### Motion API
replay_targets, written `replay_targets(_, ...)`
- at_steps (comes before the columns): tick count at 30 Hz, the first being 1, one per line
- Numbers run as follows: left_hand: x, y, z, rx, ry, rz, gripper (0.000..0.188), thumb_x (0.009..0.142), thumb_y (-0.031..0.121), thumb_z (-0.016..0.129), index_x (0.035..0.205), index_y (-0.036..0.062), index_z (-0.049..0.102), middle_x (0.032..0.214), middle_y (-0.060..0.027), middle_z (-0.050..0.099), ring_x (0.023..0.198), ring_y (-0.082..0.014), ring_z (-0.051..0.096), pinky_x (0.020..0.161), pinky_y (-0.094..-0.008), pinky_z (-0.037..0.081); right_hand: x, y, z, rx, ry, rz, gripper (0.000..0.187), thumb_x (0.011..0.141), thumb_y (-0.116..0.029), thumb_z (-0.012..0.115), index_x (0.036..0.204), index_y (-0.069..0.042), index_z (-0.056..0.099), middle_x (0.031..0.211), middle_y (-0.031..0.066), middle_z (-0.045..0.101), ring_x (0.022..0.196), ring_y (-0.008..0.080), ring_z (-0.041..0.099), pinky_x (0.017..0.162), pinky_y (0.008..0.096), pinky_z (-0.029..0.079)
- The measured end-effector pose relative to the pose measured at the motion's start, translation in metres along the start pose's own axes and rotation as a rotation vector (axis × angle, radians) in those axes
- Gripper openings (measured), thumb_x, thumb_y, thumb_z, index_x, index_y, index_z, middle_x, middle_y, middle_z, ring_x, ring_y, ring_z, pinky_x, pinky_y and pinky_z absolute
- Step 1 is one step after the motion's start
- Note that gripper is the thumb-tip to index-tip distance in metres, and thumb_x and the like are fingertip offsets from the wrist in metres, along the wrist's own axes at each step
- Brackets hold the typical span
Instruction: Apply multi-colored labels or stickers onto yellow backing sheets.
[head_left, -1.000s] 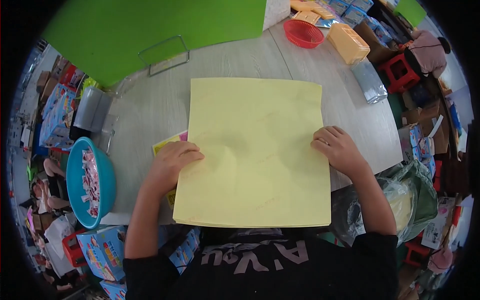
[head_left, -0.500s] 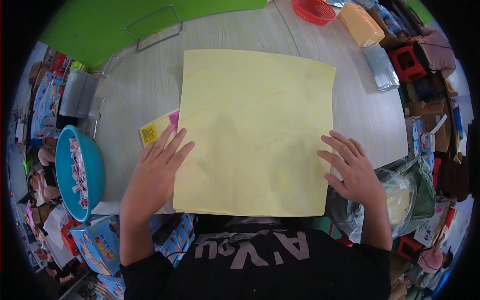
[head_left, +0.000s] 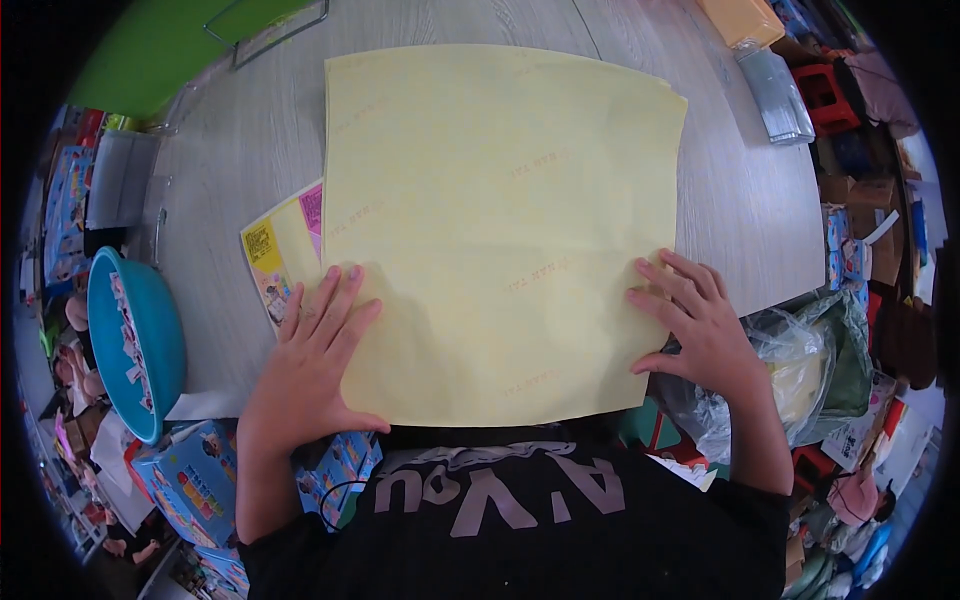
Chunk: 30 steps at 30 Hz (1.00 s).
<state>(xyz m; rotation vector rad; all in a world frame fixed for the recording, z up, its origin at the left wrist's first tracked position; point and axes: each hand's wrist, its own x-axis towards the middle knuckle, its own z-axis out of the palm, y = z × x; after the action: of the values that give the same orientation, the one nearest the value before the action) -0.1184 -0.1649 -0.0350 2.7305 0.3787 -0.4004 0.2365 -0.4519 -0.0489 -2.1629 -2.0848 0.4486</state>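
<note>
A stack of large pale yellow paper sheets (head_left: 480,220), faintly printed in red, lies on the table in front of me. Its upper right corner shows a second sheet slightly out of line. My left hand (head_left: 312,360) is open on the lower left edge, fingers spread, thumb stretched along the near edge. On the lower right edge rests my right hand (head_left: 700,325), also open, fingertips on the paper and thumb apart at the side. A colourful printed sheet (head_left: 285,245) with yellow and pink panels sticks out partly from beneath the stack's left side.
A turquoise basin (head_left: 170,345) holding small packets stands left of the table (head_left: 240,150). Blue printed boxes (head_left: 190,480) sit below it. At the right are a clear plastic bag (head_left: 790,385), a stack of clear plastic pieces (head_left: 778,95) and a red stool (head_left: 830,100).
The paper's top edge now sits higher in view, and its corners are less aligned. My left thumb has spread outward. More of the colourful sheet shows, while the whole view has shifted.
</note>
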Motion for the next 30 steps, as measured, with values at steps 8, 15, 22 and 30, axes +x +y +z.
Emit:
replay_targets(8, -0.002, -0.008, -0.013, -0.184, -0.019, 0.056, 0.127, 0.06, 0.08, 0.08, 0.155, 0.0029, 0.044, 0.169, -0.0216, 0.034, 0.16, -0.0406, 0.025, 0.129, -0.0611, 0.011, 0.004, 0.008, 0.0, 0.109, 0.091, 0.018, 0.054, 0.075, -0.047, 0.08, 0.117, -0.012, 0.077, 0.141, 0.0054, 0.067, 0.134, 0.0352, 0.056, 0.112, 0.0477, 0.046)
replay_targets(15, -0.001, -0.05, 0.004, -0.79, 0.243, 0.113, 0.075, 0.088, 0.044, 0.074, 0.146, 0.0009, 0.054, 0.16, -0.0216, 0.047, 0.156, -0.0417, 0.034, 0.129, -0.0544, 0.018, 0.012, 0.026, -0.009, 0.523, 0.191, 0.024, 0.034, 0.091, -0.032, 0.073, 0.11, -0.004, 0.077, 0.124, 0.013, 0.075, 0.121, 0.0352, 0.065, 0.107, 0.0465, 0.048)
replay_targets(22, 0.022, -0.008, 0.001, -0.179, 0.661, 0.026, 0.051, 0.082, 0.012, 0.078, 0.13, 0.0056, 0.063, 0.149, -0.019, 0.058, 0.147, -0.0392, 0.047, 0.121, -0.0516, 0.037, 0.011, 0.031, -0.029, 0.655, 0.208, -0.012, 0.052, 0.102, -0.049, 0.06, 0.11, 0.0, 0.075, 0.123, 0.0171, 0.074, 0.119, 0.0342, 0.065, 0.104, 0.0469, 0.047)
replay_targets(30, 0.057, -0.041, 0.016, -0.739, 0.849, 0.376, 0.033, 0.097, 0.033, 0.068, 0.097, 0.0, 0.069, 0.105, -0.0184, 0.074, 0.106, -0.0357, 0.072, 0.098, -0.0462, 0.056, -0.008, 0.044, -0.026, 1.011, 0.201, -0.013, 0.048, 0.099, -0.041, 0.06, 0.122, 0.001, 0.07, 0.134, 0.0247, 0.065, 0.131, 0.0375, 0.058, 0.111, 0.0469, 0.042)
